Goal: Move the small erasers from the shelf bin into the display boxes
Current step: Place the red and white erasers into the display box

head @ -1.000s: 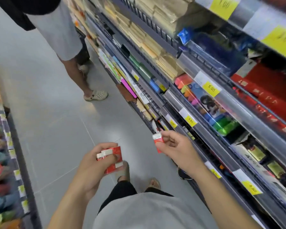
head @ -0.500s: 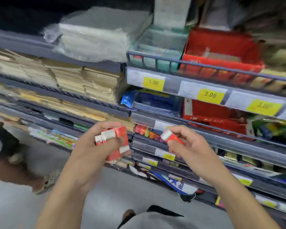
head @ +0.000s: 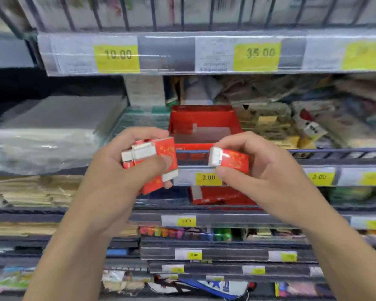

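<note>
My left hand [head: 117, 177] holds a small stack of erasers [head: 152, 157] in red sleeves with white ends, thumb pressed across the front and fingers curled behind. That grip looks the same as half a second ago, with the same bundle in it. My right hand [head: 267, 170] pinches a single eraser [head: 230, 159] between thumb and forefinger, its white end pointing left toward the stack; the two lots are near each other but apart. A second ago this eraser stood more upright in my fingers; now it lies nearly level.

What has changed most is what lies behind my hands. A second ago I was looking down the aisle at the floor and at another person's legs. Half a second ago the shelving had swung into view, blurred. Now I face it squarely, and my hands have come up in front of the red display box [head: 204, 124], which sits open-topped on the shelf behind a blue wire rail [head: 334, 151]. Both hands hover just in front of that rail, over the yellow price tag marked 3.00 [head: 208, 177]. Another red box [head: 217, 195] lies on the shelf below. To the left sits a stack of clear plastic-wrapped sheets [head: 52, 131]; above, tags read 10.00 [head: 117, 55] and 35.00 [head: 259, 52].
</note>
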A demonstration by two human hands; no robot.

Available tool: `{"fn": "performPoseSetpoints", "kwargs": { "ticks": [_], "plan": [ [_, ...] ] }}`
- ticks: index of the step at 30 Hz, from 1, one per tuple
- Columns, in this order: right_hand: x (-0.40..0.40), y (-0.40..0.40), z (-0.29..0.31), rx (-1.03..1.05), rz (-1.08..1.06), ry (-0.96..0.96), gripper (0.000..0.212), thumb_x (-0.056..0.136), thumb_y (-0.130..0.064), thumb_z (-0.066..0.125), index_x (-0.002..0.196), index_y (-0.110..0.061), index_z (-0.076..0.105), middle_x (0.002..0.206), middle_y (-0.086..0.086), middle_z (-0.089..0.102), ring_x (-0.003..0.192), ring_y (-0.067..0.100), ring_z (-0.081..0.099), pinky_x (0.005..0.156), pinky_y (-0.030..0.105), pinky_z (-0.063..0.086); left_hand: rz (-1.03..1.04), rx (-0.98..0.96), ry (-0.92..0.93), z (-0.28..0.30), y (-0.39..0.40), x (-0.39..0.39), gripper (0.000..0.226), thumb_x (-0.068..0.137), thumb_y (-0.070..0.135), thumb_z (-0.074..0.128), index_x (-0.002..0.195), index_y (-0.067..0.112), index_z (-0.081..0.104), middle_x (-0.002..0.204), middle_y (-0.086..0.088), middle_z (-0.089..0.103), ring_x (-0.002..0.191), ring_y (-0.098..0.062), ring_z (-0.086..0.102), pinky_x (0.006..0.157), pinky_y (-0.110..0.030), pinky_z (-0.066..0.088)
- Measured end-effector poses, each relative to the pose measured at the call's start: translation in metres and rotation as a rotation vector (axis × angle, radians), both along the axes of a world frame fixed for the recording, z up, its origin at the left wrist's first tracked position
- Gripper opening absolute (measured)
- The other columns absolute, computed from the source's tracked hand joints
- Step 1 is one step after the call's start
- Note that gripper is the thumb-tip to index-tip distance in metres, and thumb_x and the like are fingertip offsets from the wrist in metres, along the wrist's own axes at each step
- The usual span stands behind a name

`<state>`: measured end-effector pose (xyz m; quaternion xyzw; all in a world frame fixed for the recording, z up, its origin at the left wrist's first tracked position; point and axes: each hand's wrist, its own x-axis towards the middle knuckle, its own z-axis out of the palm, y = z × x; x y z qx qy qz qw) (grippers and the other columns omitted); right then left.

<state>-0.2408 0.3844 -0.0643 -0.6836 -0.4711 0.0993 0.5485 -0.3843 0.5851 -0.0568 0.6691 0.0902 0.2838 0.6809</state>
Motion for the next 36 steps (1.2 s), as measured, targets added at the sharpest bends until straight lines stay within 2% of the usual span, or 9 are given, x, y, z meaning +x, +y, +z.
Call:
{"fn": "performPoseSetpoints", "kwargs": {
  "ticks": [3,7,11,12,15,17,22,30,36],
  "plan": [
    [0.013,0.001,0.015,-0.028,-0.036,-0.176,0.027,0.090,-0.039,0.070,0.117,-0.038,0.067,0.113,-0.010,0.060,0.107,0.016,0.061,0.082,0.021,0.050,0.008,0.012,-0.022,0.006,0.002,0.012,0.037,0.063,0.026,0.083,0.099,0.028,0.079,0.082,-0.001,0.073,0.064,-0.018,0.070,0.057,-0.028,0.058],
    [0.034,0.007,0.032,-0.153,-0.177,-0.392,0.033,0.085,-0.057,0.064,0.117,-0.046,0.065,0.105,-0.027,0.057,0.106,-0.007,0.055,0.083,0.006,0.040,0.049,0.015,-0.008,0.009,0.007,0.022,0.040,0.062,0.028,0.085,0.102,0.029,0.079,0.084,0.000,0.074,0.066,-0.017,0.072,0.058,-0.028,0.059],
    [0.060,0.026,0.049,-0.416,-0.318,-0.492,0.036,0.088,-0.059,0.063,0.120,-0.043,0.059,0.068,-0.035,0.055,0.071,-0.030,0.048,0.062,0.000,0.039,0.068,0.016,-0.014,0.015,0.018,0.028,0.040,0.061,0.023,0.086,0.100,0.027,0.079,0.084,-0.001,0.074,0.065,-0.019,0.072,0.059,-0.028,0.059],
    [0.065,0.034,0.051,-0.468,-0.334,-0.522,0.037,0.090,-0.057,0.062,0.123,-0.041,0.056,0.071,-0.029,0.055,0.068,-0.025,0.047,0.060,0.001,0.036,0.080,0.018,-0.015,0.016,0.022,0.030,0.038,0.062,0.017,0.087,0.099,0.026,0.080,0.084,-0.001,0.075,0.065,-0.019,0.073,0.059,-0.028,0.059],
    [0.074,0.057,0.055,-0.635,-0.335,-0.598,0.039,0.096,-0.045,0.061,0.132,-0.033,0.053,0.126,-0.011,0.059,0.081,-0.004,0.044,0.069,0.016,0.030,0.118,0.032,-0.004,0.022,0.034,0.037,0.033,0.068,0.008,0.083,0.093,0.030,0.081,0.081,0.000,0.078,0.062,-0.019,0.073,0.055,-0.026,0.058],
    [0.077,0.069,0.057,-0.730,-0.343,-0.641,0.036,0.097,-0.039,0.063,0.131,-0.028,0.057,0.136,-0.003,0.055,0.099,0.011,0.055,0.078,0.024,0.037,0.105,0.055,0.008,0.027,0.041,0.041,0.034,0.073,0.003,0.084,0.093,0.031,0.081,0.079,0.000,0.078,0.062,-0.017,0.073,0.054,-0.025,0.058],
    [0.084,0.087,0.057,-0.831,-0.292,-0.736,0.030,0.093,-0.035,0.068,0.121,-0.027,0.064,0.128,0.000,0.057,0.120,0.023,0.052,0.100,0.036,0.046,0.076,0.084,0.029,0.032,0.053,0.048,0.031,0.069,0.016,0.080,0.095,0.034,0.080,0.081,0.000,0.078,0.062,-0.020,0.072,0.058,-0.031,0.059],
    [0.092,0.100,0.046,-0.829,-0.307,-0.726,0.019,0.087,-0.036,0.072,0.105,-0.031,0.072,0.107,-0.004,0.047,0.110,0.026,0.054,0.082,0.028,0.039,0.050,0.071,0.018,0.035,0.062,0.051,0.034,0.070,0.006,0.085,0.092,0.032,0.082,0.088,0.003,0.079,0.062,-0.018,0.074,0.057,-0.027,0.061],
    [0.095,0.101,0.044,-0.794,-0.289,-0.786,0.022,0.088,-0.038,0.070,0.110,-0.035,0.072,0.106,-0.007,0.055,0.109,0.024,0.055,0.079,0.025,0.034,0.042,0.050,0.022,0.037,0.058,0.053,0.036,0.079,-0.005,0.079,0.090,0.029,0.082,0.099,-0.005,0.077,0.067,-0.015,0.074,0.056,-0.022,0.058]
  ]
}}
